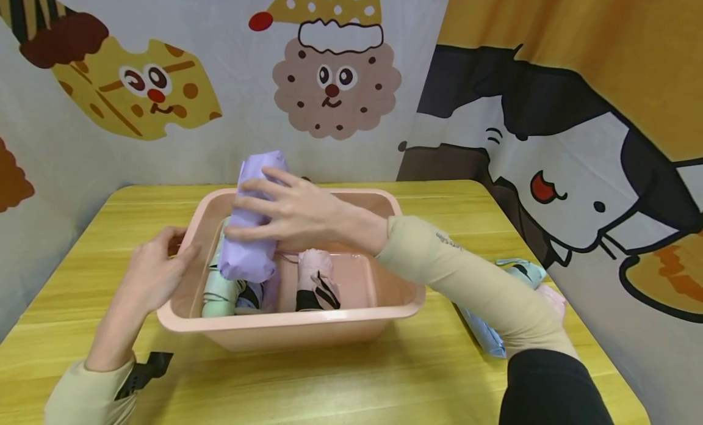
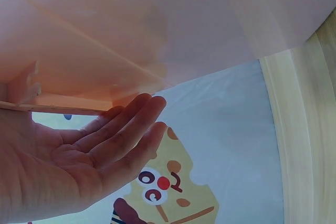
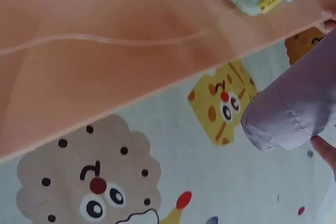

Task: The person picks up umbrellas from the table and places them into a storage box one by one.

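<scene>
A purple folded umbrella [image 1: 249,242] is gripped in my right hand [image 1: 291,211], fingers spread over its side, above the left part of a pink plastic basin [image 1: 351,316]. The right wrist view shows one end of this purple umbrella [image 3: 283,111]. My left hand [image 1: 151,269] holds the basin's left rim, thumb on top. Its fingers [image 2: 123,140] lie below the rim in the left wrist view. Inside the basin, a mint green folded umbrella [image 1: 219,300] lies at the left, partly hidden. A pink folded umbrella [image 1: 315,269] with a black strap lies near the middle.
More rolled pieces, one blue [image 1: 483,336] and one light blue-green [image 1: 522,269], lie on the wooden table [image 1: 351,388] at the right, partly behind my right sleeve [image 1: 467,272]. A cartoon-printed cloth [image 1: 236,22] hangs behind the table.
</scene>
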{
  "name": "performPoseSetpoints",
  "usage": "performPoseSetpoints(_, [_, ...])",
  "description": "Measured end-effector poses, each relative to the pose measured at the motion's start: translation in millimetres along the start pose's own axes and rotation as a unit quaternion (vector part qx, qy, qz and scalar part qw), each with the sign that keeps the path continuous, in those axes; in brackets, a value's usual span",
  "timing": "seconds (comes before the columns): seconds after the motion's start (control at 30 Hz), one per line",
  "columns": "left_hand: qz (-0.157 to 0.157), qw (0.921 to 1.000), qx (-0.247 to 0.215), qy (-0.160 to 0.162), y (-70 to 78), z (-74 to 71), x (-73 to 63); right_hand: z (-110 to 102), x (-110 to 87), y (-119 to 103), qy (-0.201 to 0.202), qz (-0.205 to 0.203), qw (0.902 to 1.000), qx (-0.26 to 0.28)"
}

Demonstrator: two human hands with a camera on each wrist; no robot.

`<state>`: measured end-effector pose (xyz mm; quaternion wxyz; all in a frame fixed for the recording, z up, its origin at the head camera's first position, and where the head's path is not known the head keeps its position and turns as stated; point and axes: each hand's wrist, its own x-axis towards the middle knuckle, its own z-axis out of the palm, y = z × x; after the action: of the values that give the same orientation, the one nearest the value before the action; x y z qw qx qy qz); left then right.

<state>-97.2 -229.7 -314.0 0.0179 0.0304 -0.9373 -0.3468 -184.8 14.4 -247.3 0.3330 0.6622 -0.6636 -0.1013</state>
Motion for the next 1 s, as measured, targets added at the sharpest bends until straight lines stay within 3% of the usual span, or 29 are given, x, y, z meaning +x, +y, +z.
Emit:
performPoseSetpoints(0.2, [0.000, 1.0000, 0.003, 0.000, 0.5, -0.2, -0.5, 12.1, 4.0, -11.6, -0.059, -0.034, 0.9976, 0.015])
performPoseSetpoints(0.4, [0.000, 1.0000, 0.002, 0.001, 1.2, -0.7, -1.2, 22.6, 3.9, -21.2, -0.076, -0.063, 0.9951, 0.003])
performPoseSetpoints(0.6, [0.002, 1.0000, 0.005, 0.002, 0.6, -1.0, -0.4, 23.3, 6.0, -25.9, -0.112, -0.065, 0.9914, 0.021])
performPoseSetpoints(1.0, [0.000, 1.0000, -0.001, 0.002, 0.8, -0.5, -2.7, 28.4, 5.4, -29.3, -0.118, -0.073, 0.9894, 0.042])
